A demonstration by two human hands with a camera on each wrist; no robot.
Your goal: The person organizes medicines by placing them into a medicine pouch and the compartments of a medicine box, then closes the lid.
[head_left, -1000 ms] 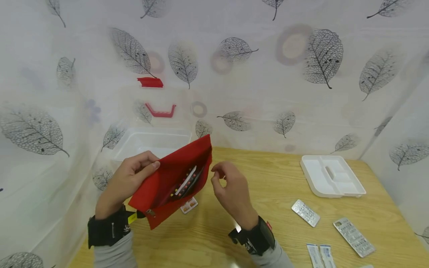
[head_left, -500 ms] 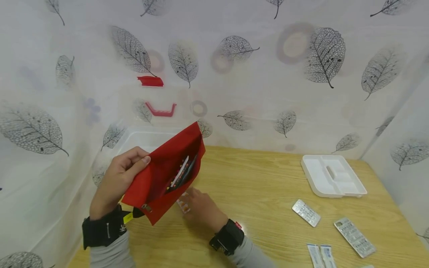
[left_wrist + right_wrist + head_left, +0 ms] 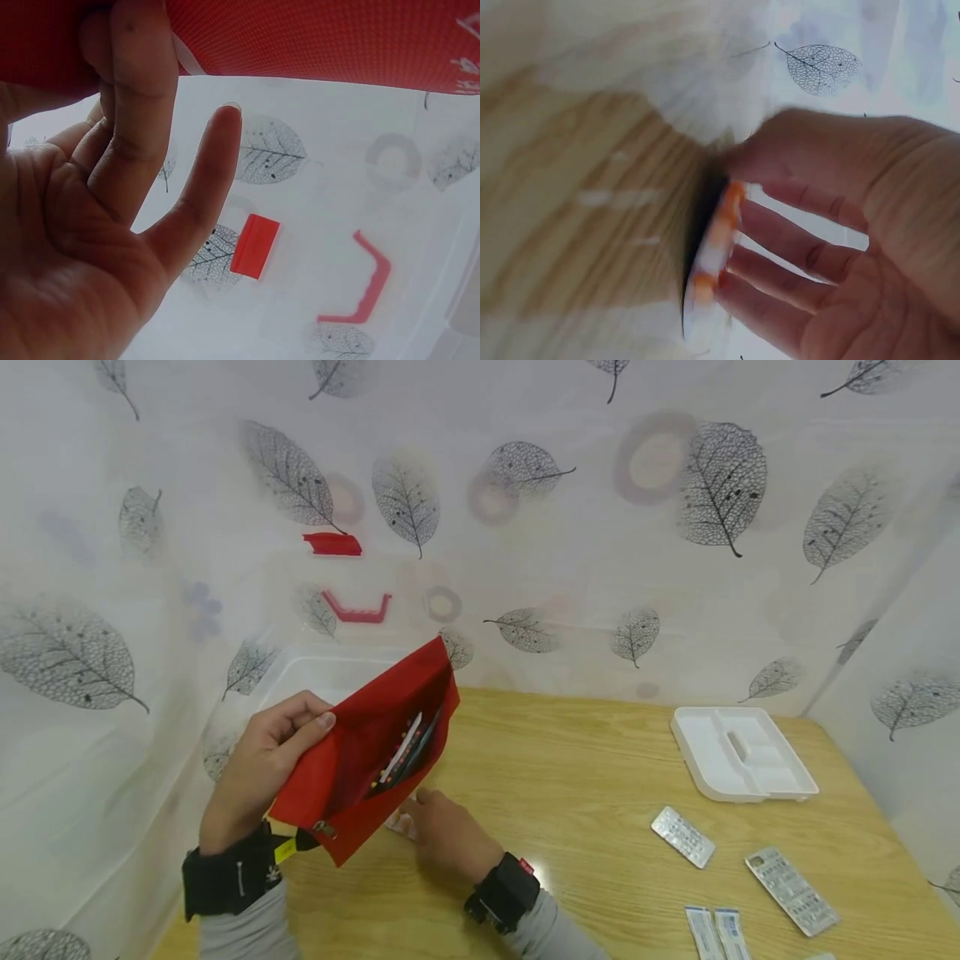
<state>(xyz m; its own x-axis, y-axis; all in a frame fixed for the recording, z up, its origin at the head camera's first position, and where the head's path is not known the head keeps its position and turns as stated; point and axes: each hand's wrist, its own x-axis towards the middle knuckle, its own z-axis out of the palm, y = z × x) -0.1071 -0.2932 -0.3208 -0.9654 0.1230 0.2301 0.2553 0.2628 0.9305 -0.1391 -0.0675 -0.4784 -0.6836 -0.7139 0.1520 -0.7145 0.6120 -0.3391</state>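
Note:
A red zip pouch (image 3: 315, 793) is held tilted and gaping by my left hand (image 3: 262, 768), thumb on the upper edge and fingers behind. Blister packs (image 3: 405, 752) with red and yellow pills stand inside it. Below the pouch, my right hand (image 3: 453, 835) pinches a small blister pack (image 3: 712, 255) of orange capsules at the tabletop. In the head view the pouch and hand partly cover that pack. The left wrist view shows my left hand (image 3: 105, 195) under the red fabric, with one finger extended away from it.
A clear plastic box (image 3: 322, 670) stands behind the pouch at the left, near a red handle (image 3: 358, 610) and red clip (image 3: 332, 544). On the right lie a white divided tray (image 3: 720, 752), silver blister packs (image 3: 682, 837) and two small white-blue packets (image 3: 715, 933).
My right hand has come down and left to the orange-capsule blister pack under the pouch. The pouch shifted left with my left hand. In the last half second the pack has moved slightly.

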